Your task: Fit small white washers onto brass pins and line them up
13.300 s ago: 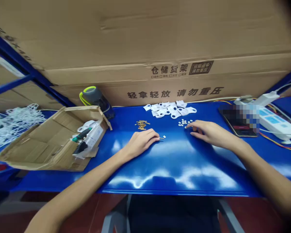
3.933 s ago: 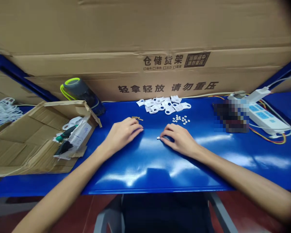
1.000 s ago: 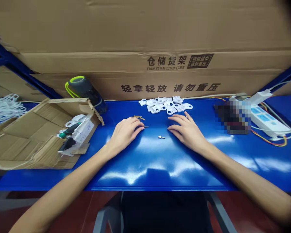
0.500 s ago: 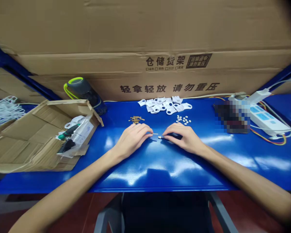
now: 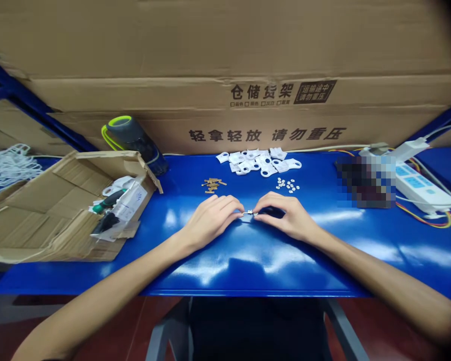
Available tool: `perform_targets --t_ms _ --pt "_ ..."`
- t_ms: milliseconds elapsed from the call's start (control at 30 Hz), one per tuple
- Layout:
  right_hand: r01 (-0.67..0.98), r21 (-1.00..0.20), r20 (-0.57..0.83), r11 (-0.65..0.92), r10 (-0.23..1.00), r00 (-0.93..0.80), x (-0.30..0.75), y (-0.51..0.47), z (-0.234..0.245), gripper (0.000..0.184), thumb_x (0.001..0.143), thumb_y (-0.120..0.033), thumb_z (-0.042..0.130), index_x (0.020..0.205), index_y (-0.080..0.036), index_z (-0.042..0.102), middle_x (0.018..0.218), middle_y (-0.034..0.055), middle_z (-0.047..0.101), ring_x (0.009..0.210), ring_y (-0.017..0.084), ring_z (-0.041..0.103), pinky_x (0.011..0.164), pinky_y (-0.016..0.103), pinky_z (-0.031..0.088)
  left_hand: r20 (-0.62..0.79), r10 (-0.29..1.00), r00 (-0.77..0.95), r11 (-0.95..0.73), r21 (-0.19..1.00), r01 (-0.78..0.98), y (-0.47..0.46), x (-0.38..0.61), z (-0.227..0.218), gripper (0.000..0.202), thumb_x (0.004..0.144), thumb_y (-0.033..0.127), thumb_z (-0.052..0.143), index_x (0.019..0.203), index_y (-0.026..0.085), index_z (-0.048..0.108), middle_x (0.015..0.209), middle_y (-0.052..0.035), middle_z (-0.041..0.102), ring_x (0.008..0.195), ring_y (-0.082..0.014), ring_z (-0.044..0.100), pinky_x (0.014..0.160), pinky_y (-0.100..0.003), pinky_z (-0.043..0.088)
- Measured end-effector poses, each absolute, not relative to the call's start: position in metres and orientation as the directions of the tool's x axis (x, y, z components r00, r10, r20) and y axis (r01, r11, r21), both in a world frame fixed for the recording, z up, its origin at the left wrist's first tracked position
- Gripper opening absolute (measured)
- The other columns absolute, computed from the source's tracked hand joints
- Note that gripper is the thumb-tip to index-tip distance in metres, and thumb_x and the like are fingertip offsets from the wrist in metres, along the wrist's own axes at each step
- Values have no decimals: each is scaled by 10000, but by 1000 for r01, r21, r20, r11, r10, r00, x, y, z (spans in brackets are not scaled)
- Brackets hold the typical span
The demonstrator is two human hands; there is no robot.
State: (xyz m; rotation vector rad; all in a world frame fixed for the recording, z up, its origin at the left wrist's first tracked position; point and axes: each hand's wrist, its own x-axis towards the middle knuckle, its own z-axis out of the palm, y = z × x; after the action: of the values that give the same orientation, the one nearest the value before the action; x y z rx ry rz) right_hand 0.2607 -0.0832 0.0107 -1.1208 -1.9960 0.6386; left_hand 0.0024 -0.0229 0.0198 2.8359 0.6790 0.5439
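My left hand is closed in a pinch on a thin, light-coloured strip that points right. Facing it, my right hand pinches a small whitish piece, partly hidden by the fingertips. Strip and piece meet or overlap between the two hands, just above the blue table; whether one sits inside the other I cannot tell. Beyond my left hand lies a small pile of brass-coloured strips. Several small white pieces are scattered beyond my right hand.
White ring-ended plastic parts lie heaped at the back. On the left stand an open cardboard box holding a green-handled tool and a dark cylinder. A white power strip with cables lies right, beside a blurred-out object.
My hands have come closer together. The strip in my left hand, apart from the whitish piece before, now reaches it. The view has shifted slightly.
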Motion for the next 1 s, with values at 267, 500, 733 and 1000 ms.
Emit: perform_targets --t_ms 267,500,733,1000 --pt "471 -715 399 517 855 -332 260 -84 11 176 1001 -368 675 1081 -264 793 1044 52 799 993 238 723 907 400 591 308 454 836 -883 284 375 -23 4 19 274 1137 341 407 1142 200 642 1149 -54 740 1012 -182 687 840 -330 459" --pt "475 -703 401 529 846 -351 260 -83 12 195 1012 -383 660 1059 -274 815 1001 40 810 951 230 719 880 392 587 289 474 832 -867 318 383 -25 4 19 256 1134 341 422 1145 203 638 1153 -51 740 1017 -182 683 850 -329 446" --pt "479 -756 339 446 893 -297 260 -84 11 190 990 -399 691 996 -244 799 961 34 796 869 204 729 839 337 571 290 461 839 -871 329 365 -25 4 17 229 1127 318 443 1147 201 638 1175 -45 741 1060 -184 681 896 -329 454" --pt "465 -746 363 477 876 -317 261 -83 7 156 983 -361 715 1017 -233 798 954 44 788 848 195 707 804 334 554 292 463 837 -862 369 348 -24 4 16 218 1123 303 452 1142 192 638 1154 -47 733 1046 -189 674 912 -327 459"
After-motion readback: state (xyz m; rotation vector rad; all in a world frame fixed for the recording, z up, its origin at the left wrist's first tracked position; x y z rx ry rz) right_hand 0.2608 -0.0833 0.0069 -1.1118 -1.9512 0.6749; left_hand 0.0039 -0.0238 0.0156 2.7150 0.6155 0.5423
